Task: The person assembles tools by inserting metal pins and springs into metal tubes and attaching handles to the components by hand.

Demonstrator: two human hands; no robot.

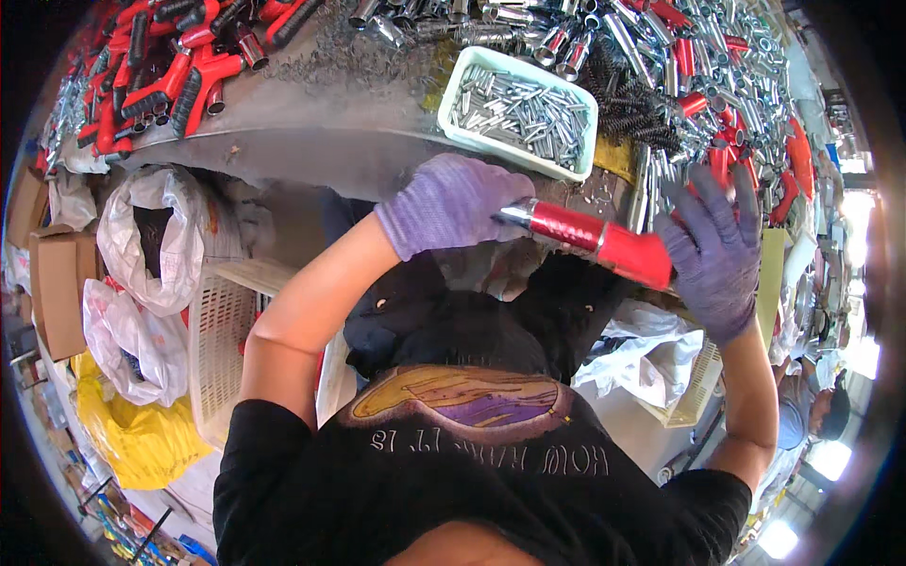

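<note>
- While my left hand [451, 203] is closed in its purple knit glove around the bright metal end of the red tool handle [590, 241], my right hand [713, 250] stands open, fingers spread, with only the palm set against the handle's fat red butt.
- So the handle hangs in the air between my two hands, just off the near edge of the surface [311, 132], lying from about ten o'clock at the metal tip down to four o'clock at the butt.
- I judge it stiff and fairly weighty for its size: a steel tube under a hard, glossy red sleeve. It should not bend or bruise.
- That gloss looks slippery, and knit gloves give only modest bite on it, so I'd trust the textured mid-section or the step where the sleeve thickens over the smooth metal tip.
- A one-ended hold will let the heavy end droop; gripping near the middle, or at both ends, keeps it level.
- At twelve o'clock from my left hand sits a pale green tray [462, 94] full of small silver pins [519, 113], near the surface's edge.
- Beyond it, at one o'clock, lie heaps of chrome tubes [566, 38] and dark coil springs [628, 104].
- Far off at ten o'clock is a pile of finished red-and-black handles [179, 57].
- Below the surface at eight o'clock stand a white plastic basket [222, 349] and white bags [151, 236].
</note>
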